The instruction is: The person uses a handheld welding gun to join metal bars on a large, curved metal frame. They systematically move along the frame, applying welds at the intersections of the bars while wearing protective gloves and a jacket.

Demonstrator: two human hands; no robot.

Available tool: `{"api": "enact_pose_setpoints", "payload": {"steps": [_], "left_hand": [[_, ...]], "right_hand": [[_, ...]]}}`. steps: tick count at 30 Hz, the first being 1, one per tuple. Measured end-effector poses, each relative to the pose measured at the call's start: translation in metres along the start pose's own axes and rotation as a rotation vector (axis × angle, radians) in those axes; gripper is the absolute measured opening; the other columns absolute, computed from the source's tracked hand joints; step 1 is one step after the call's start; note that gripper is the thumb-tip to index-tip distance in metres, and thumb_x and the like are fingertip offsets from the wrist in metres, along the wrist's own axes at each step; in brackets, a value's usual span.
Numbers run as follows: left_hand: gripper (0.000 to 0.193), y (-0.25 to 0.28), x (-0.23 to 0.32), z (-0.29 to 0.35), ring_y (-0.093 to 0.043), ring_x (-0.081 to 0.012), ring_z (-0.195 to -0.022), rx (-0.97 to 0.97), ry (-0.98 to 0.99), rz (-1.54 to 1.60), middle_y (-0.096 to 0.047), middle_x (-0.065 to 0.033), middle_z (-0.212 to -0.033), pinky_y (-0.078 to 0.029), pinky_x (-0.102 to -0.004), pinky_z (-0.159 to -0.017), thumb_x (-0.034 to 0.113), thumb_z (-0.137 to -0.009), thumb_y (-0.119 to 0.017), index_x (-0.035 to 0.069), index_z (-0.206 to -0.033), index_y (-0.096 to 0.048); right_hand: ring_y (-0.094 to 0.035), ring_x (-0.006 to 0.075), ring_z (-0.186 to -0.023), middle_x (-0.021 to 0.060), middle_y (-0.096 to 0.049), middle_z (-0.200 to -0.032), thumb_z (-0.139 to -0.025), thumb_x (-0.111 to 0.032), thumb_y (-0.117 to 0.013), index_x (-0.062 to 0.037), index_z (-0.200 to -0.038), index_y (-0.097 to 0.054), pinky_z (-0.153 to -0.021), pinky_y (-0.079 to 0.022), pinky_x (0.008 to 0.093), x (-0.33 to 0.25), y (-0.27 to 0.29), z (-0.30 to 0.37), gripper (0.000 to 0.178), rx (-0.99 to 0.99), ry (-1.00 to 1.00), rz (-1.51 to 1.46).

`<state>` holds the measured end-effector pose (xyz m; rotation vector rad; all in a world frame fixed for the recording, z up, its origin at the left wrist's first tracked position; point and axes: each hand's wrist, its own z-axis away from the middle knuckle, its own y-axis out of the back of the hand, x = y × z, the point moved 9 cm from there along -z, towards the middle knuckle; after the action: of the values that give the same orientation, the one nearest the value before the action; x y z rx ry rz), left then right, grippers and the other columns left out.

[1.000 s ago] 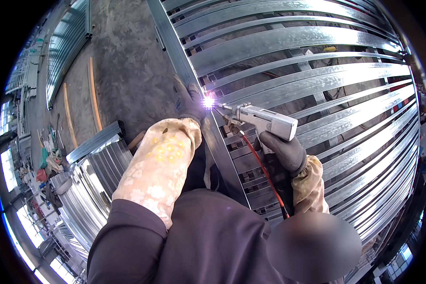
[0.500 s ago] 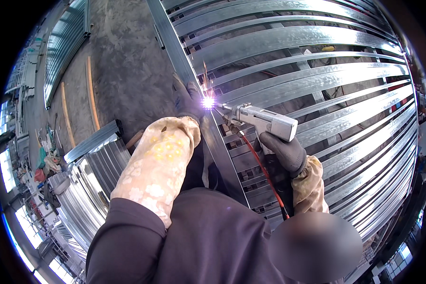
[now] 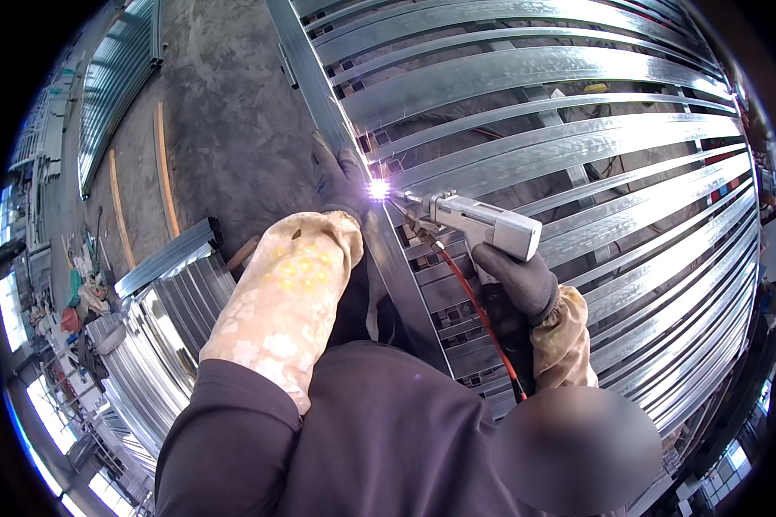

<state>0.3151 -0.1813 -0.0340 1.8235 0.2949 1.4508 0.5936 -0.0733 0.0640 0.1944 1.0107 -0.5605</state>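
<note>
My gloved right hand [image 3: 517,280] is closed around the grip of a silver handheld welding gun [image 3: 483,222]. The gun's nozzle points left at a bright violet-white spot [image 3: 378,189] on a long metal side rail [image 3: 397,276]. That spot lies where the rail meets the crosswise metal bars [image 3: 474,168] of a large frame. Just left of the glow, my gloved left hand [image 3: 340,183] lies along the rail with its visible fingers stretched out and apart. Glare and the floral sleeve [image 3: 280,293] hide part of that hand. A red hose [image 3: 474,302] runs down from the gun.
Bundled metal profiles [image 3: 159,319] lie at the lower left, and another stack [image 3: 116,86] at the far left. Two wooden strips [image 3: 165,172] are on the floor between them. Cables and a yellow item [image 3: 595,87] show beneath the frame's bars.
The tall sparks above the weld spot have shrunk to a smaller glow. Both hands and the welding gun stay in nearly the same place.
</note>
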Motion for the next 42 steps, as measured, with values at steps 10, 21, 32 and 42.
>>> {"api": "enact_pose_setpoints", "payload": {"steps": [10,21,32,42], "left_hand": [[0.064,-0.01,-0.019,-0.002,-0.042,-0.0446,-0.139,-0.019,0.048,-0.02,-0.038,-0.0295,-0.153,-0.036,-0.0449,-0.114,0.033,-0.106,-0.041,0.006,-0.16,-0.017],[0.065,-0.005,-0.012,-0.002,-0.044,-0.0424,-0.137,-0.012,0.011,0.003,-0.04,-0.0299,-0.151,-0.036,-0.0456,-0.112,0.031,-0.105,-0.043,0.003,-0.158,-0.019],[0.064,-0.009,-0.021,-0.003,-0.052,-0.0433,-0.13,0.039,-0.036,-0.065,-0.042,-0.0288,-0.15,-0.042,-0.0473,-0.107,0.034,-0.107,-0.039,0.007,-0.16,-0.016],[0.064,-0.011,-0.023,-0.003,-0.054,-0.0443,-0.127,0.028,0.011,-0.048,-0.047,-0.0278,-0.146,-0.043,-0.0472,-0.106,0.034,-0.106,-0.04,0.009,-0.16,-0.016]], "right_hand": [[-0.066,0.0126,-0.064,0.0049,-0.068,-0.08,-0.097,-0.023,-0.061,0.0011,-0.095,-0.068,-0.06,-0.052,0.0278,0.006,0.0,0.002,0.025,-0.029,-0.001,0.002],[-0.068,0.0129,-0.065,0.0045,-0.068,-0.08,-0.098,-0.023,-0.061,0.0015,-0.097,-0.067,-0.06,-0.053,0.0271,0.006,0.0,0.007,0.025,-0.018,-0.018,0.01],[-0.067,0.0135,-0.064,0.0063,-0.068,-0.08,-0.095,-0.019,-0.062,0.003,-0.1,-0.066,-0.058,-0.053,0.0275,0.008,0.001,0.01,0.023,-0.009,-0.01,-0.023],[-0.067,0.0134,-0.064,0.0065,-0.069,-0.081,-0.096,-0.017,-0.062,0.004,-0.108,-0.064,-0.058,-0.053,0.0276,0.004,0.0,0.014,0.025,-0.021,-0.029,-0.019]]}}
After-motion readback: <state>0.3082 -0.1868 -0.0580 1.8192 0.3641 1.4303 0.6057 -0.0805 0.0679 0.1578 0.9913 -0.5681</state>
